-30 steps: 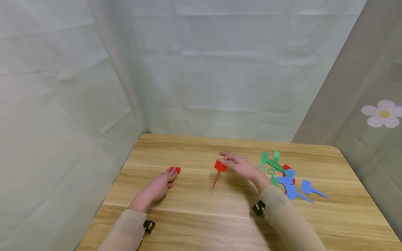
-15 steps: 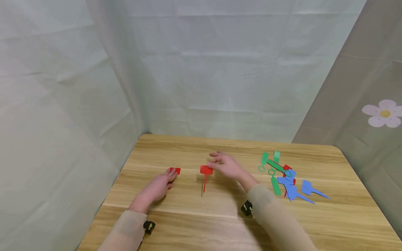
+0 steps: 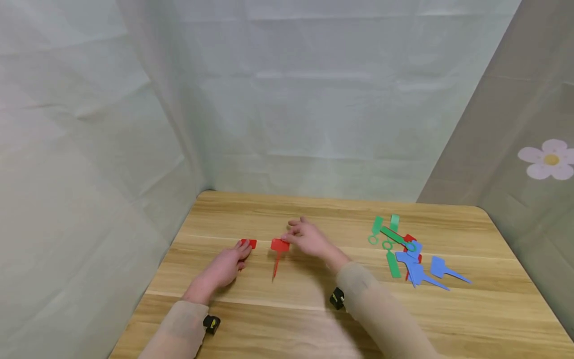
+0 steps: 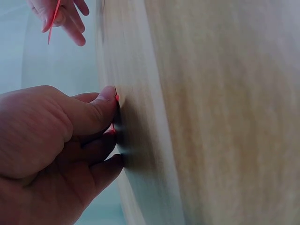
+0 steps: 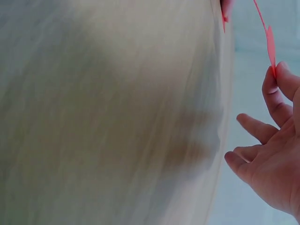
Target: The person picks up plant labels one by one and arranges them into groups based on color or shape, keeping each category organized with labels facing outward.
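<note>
A red tag with a thin stem (image 3: 278,252) sits just left of the frame's middle in the head view, pinched at its square head by the right hand (image 3: 309,239), thumb and forefinger closed on it and the other fingers spread loose; its stem hangs toward the wooden surface (image 3: 287,319). Left of it, the left hand (image 3: 224,267) rests on the surface with fingertips curled onto a second red tag (image 3: 249,244), mostly hidden beneath them. At the right of the frame, well apart, lies a heap of green, blue and red tags (image 3: 405,254). The pinch takes only the tag's edge, so the flimsy piece could twist or slip free; the dangling stem could snag the surface and tip it askew
</note>
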`<state>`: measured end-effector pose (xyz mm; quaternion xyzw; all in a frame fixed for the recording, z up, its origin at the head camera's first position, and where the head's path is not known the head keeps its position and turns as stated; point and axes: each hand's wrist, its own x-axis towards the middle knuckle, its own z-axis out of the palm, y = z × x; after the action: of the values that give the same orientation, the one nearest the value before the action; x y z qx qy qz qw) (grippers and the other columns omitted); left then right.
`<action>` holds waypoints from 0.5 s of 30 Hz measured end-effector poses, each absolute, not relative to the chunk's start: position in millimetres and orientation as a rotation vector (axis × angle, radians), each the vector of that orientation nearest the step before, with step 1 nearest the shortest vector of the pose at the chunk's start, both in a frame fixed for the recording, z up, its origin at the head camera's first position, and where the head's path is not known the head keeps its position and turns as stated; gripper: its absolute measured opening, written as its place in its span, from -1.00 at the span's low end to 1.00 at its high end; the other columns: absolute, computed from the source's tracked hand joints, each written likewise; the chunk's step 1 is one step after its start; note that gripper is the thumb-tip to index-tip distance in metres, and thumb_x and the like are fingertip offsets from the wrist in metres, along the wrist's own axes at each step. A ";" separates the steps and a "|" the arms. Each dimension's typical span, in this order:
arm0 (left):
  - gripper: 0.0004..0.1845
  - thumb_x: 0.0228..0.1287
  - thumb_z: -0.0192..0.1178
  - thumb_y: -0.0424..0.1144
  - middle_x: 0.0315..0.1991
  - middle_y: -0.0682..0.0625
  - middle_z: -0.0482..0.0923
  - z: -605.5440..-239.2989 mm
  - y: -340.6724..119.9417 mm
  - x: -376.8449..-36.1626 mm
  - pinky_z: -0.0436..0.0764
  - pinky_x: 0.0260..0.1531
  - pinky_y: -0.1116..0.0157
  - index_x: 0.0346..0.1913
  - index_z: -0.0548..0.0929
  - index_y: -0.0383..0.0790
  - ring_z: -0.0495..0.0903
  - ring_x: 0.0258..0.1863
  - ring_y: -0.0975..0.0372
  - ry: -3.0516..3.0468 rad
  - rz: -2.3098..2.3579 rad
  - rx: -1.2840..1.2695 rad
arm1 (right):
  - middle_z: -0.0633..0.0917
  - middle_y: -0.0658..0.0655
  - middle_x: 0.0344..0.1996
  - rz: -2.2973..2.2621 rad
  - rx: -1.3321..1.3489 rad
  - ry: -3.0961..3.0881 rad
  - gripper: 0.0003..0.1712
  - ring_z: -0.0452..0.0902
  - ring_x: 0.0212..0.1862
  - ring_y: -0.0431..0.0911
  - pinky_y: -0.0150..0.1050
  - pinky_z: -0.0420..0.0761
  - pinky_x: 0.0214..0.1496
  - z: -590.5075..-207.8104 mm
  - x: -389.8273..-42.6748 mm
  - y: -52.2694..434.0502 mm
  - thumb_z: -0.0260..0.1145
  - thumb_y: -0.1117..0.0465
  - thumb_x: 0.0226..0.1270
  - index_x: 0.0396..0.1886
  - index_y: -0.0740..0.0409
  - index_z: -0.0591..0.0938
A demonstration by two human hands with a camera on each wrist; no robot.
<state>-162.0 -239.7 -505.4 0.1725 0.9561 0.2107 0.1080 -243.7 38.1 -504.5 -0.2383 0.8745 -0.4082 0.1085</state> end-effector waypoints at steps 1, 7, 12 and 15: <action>-0.46 0.50 0.20 -0.55 0.58 -0.39 0.26 -505.2 -240.4 -161.5 0.32 0.50 -0.16 0.49 0.45 -0.53 0.20 0.59 -0.25 2.816 0.623 0.511 | 0.52 0.31 0.48 -1.188 -0.705 2.575 -0.69 -0.06 0.66 0.43 0.30 -0.08 0.68 -504.7 -243.5 35.9 0.33 -0.01 0.62 -0.14 0.08 0.86; -0.46 0.50 0.20 -0.55 0.59 -0.38 0.25 -504.9 -242.3 -159.4 0.33 0.50 -0.16 0.49 0.45 -0.52 0.19 0.59 -0.25 2.810 0.632 0.496 | 0.51 0.33 0.49 -1.136 -0.696 2.605 -0.68 -0.04 0.66 0.42 0.25 -0.03 0.69 -508.7 -245.1 23.5 0.33 -0.04 0.61 -0.24 0.04 0.85; -0.46 0.51 0.20 -0.53 0.59 -0.37 0.25 -505.6 -241.7 -159.8 0.31 0.51 -0.16 0.50 0.44 -0.52 0.18 0.60 -0.25 2.816 0.601 0.516 | 0.48 0.36 0.50 -1.081 -0.663 2.649 -0.63 -0.03 0.66 0.42 0.23 0.00 0.69 -509.4 -246.4 14.5 0.33 -0.06 0.62 -0.36 0.04 0.79; -0.46 0.52 0.19 -0.52 0.59 -0.37 0.24 -506.8 -241.6 -160.7 0.29 0.52 -0.16 0.50 0.43 -0.53 0.17 0.60 -0.25 2.812 0.592 0.530 | 0.45 0.36 0.52 -1.059 -0.621 2.661 -0.61 -0.06 0.66 0.43 0.24 0.03 0.68 -508.9 -246.7 10.1 0.32 -0.06 0.63 -0.41 0.03 0.76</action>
<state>-160.7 -241.6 -506.8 0.1801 0.9565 0.2014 0.1096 -246.7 10.1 -508.9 -0.2108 0.9030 -0.3594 0.1050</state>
